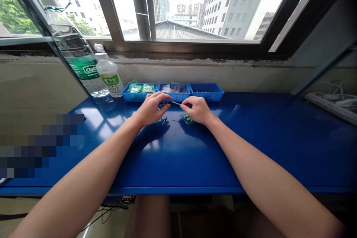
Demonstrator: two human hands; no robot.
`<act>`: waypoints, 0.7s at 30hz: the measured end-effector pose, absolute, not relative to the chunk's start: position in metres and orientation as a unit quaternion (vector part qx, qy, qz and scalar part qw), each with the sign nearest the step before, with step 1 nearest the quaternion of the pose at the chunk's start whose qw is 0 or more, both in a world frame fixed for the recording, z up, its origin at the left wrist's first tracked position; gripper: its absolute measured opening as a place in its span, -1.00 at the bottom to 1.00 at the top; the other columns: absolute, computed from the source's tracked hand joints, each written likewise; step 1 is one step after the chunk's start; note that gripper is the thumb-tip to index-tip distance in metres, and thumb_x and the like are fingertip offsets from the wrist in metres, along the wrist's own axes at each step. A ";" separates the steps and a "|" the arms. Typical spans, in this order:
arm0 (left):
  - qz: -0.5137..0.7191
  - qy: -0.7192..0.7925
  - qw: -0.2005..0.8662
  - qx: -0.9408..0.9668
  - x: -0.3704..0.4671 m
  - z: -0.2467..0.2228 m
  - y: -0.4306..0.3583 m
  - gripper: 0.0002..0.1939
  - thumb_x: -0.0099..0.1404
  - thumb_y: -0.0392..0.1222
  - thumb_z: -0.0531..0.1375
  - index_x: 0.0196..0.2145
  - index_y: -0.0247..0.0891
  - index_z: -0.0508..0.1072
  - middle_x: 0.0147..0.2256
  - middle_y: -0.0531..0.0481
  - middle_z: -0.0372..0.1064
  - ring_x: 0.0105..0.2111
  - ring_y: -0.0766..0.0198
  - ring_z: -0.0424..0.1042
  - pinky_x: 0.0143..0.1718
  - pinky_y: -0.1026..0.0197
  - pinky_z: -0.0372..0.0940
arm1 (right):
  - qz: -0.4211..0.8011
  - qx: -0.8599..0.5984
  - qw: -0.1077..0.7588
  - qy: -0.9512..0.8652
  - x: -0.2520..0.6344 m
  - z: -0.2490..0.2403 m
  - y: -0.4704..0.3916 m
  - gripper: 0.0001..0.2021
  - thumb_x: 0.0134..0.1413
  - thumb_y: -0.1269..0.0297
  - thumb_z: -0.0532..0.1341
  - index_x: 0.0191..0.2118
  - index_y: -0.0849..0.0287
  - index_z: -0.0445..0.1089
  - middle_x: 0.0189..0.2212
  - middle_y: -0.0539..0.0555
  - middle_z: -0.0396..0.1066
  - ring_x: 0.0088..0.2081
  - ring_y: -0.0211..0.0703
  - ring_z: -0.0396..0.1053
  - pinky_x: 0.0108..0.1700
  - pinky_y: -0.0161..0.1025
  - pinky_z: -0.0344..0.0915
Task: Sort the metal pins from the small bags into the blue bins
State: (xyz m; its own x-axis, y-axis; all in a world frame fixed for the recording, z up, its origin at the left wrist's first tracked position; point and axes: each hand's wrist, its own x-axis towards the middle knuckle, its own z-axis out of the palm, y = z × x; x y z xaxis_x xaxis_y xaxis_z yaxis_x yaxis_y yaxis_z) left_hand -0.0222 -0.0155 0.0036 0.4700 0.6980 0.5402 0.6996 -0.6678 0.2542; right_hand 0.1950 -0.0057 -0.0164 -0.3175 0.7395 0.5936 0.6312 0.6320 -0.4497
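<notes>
My right hand (198,109) pinches a thin metal pin (176,103) between thumb and fingertips, its free end pointing left. Facing it, my left hand (153,108) is curled around a few small dark rods (163,103); their exact kind is too small to make out. Below the left fingers, another small dark rod (164,121) shows against the blue table, beside a green packet partly hidden by that hand. A second green packet (187,119) lies under my right hand, partly covered.
Three blue bins stand along the wall: one with green packets (135,88), one with clear bags (175,88), one with small dark pieces (202,91). A large water bottle (80,55) and a smaller bottle (110,76) stand left. White cables (338,98) lie right.
</notes>
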 end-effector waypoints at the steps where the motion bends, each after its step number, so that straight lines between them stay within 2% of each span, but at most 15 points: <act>1: -0.323 -0.412 0.003 -0.852 -0.023 0.005 -0.016 -0.73 0.32 -0.10 0.06 -0.09 -0.22 0.40 -0.10 -0.09 0.42 -0.09 0.15 0.39 -0.04 0.12 0.21 | 0.061 -0.448 0.423 -0.785 0.199 -0.016 -0.002 -0.83 0.06 0.31 0.17 -0.46 0.17 0.48 -0.45 0.05 0.49 -0.38 -0.18 0.39 -0.28 -0.28 0.25; 6: -0.322 -0.424 0.001 -0.846 -0.025 0.007 -0.016 -0.74 0.30 -0.14 0.06 -0.11 -0.23 0.41 -0.14 -0.09 0.43 -0.13 0.16 0.39 -0.04 0.11 0.23 | 0.009 -0.584 0.536 -0.609 0.234 -0.012 0.017 -0.76 0.08 0.19 0.13 -0.39 0.20 0.49 -0.43 0.11 0.50 -0.41 -0.13 0.39 -0.25 -0.24 0.27; 9: -0.321 -0.423 -0.001 -0.847 -0.026 0.005 -0.015 -0.75 0.29 -0.16 0.06 -0.12 -0.23 0.42 -0.15 -0.09 0.43 -0.12 0.16 0.39 -0.03 0.11 0.23 | -0.018 -0.640 0.569 -0.516 0.257 -0.014 0.026 -0.71 0.08 0.14 0.12 -0.33 0.24 0.50 -0.42 0.13 0.50 -0.40 -0.10 0.39 -0.23 -0.20 0.26; 14: -0.310 -0.420 0.003 -0.853 -0.027 0.002 -0.012 -0.74 0.29 -0.15 0.07 -0.12 -0.24 0.43 -0.15 -0.08 0.44 -0.13 0.16 0.41 -0.05 0.12 0.22 | 0.019 -0.700 0.541 -0.466 0.279 -0.026 0.038 -0.77 -0.04 0.14 0.24 -0.42 0.21 0.50 -0.49 0.11 0.49 -0.38 -0.05 0.39 -0.12 -0.11 0.23; 21: -0.267 -0.433 -0.007 -0.861 -0.029 0.001 -0.009 -0.73 0.27 -0.18 0.06 -0.13 -0.23 0.45 -0.12 -0.10 0.46 -0.12 0.13 0.42 -0.01 0.07 0.19 | 0.039 -0.704 0.547 -0.451 0.277 -0.029 0.040 -0.79 -0.10 0.13 0.29 -0.50 0.19 0.45 -0.54 0.10 0.48 -0.43 -0.06 0.38 -0.12 -0.10 0.24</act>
State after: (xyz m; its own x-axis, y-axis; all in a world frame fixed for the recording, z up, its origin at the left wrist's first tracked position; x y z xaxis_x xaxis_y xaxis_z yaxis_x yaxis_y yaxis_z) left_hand -0.0288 -0.0093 0.0009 0.4831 0.7489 0.4536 0.7414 -0.6255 0.2431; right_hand 0.2768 0.0404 -0.0291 0.5898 0.6775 0.4395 0.5929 0.0062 -0.8052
